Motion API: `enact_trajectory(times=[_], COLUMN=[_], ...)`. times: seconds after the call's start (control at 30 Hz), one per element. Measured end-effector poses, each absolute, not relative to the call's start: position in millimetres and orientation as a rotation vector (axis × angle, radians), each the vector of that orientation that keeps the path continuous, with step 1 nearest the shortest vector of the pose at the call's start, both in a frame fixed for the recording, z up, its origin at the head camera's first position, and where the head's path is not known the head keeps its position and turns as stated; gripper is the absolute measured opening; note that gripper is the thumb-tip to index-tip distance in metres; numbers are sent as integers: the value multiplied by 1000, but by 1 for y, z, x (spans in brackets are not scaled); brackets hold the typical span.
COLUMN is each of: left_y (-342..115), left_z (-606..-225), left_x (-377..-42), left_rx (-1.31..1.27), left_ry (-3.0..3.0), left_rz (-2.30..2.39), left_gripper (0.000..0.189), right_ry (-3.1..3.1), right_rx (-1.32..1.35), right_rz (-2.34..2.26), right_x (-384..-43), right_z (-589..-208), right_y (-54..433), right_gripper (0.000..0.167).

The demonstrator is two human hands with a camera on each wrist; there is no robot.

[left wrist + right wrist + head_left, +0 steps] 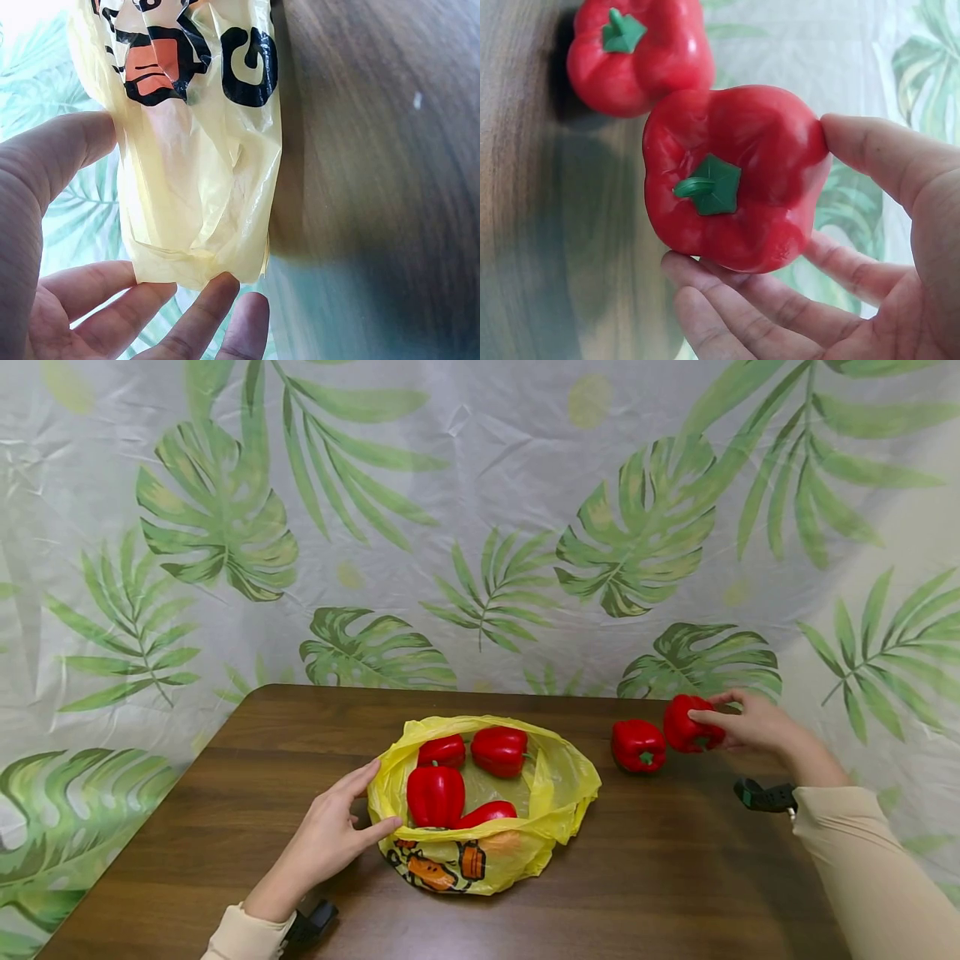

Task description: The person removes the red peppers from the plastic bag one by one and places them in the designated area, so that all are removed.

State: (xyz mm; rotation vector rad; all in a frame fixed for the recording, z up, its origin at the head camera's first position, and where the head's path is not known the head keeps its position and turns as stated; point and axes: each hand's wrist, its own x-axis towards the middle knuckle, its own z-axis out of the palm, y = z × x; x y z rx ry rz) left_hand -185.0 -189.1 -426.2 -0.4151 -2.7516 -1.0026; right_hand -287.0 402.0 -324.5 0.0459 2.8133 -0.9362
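A yellow plastic bag [517, 852] with orange and black printing stands with its mouth wide on the wooden table. Several red bell peppers [436, 797] lie inside it. My left hand [330, 822] rests against the bag's left end, thumb at the front rim and fingers spread along the side. In the left wrist view the fingertips touch the thin plastic [195, 195]. Over at the right, my right hand [753, 727] holds a red bell pepper [772, 180] between thumb and fingers, its green stem facing the wrist camera. Another red bell pepper [637, 746] sits just left of it.
The brown wooden table [285, 735] ends at a back edge close behind the peppers. Behind it hangs a pale curtain [495, 468] with green leaf prints. A black strap [763, 796] is on the right wrist.
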Motion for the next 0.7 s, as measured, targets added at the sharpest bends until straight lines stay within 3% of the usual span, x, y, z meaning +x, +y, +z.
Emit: enact_trajectory(times=[0.7], left_y=[-190], left_z=[-427], left_x=[-186], left_rx=[-425], left_ry=[-2752], left_rz=[-1007], left_gripper=[87], right_ry=[2667], right_rx=[97], right_rz=[-1064], right_x=[-287], right_z=[-352], right_y=[407], right_gripper=[84])
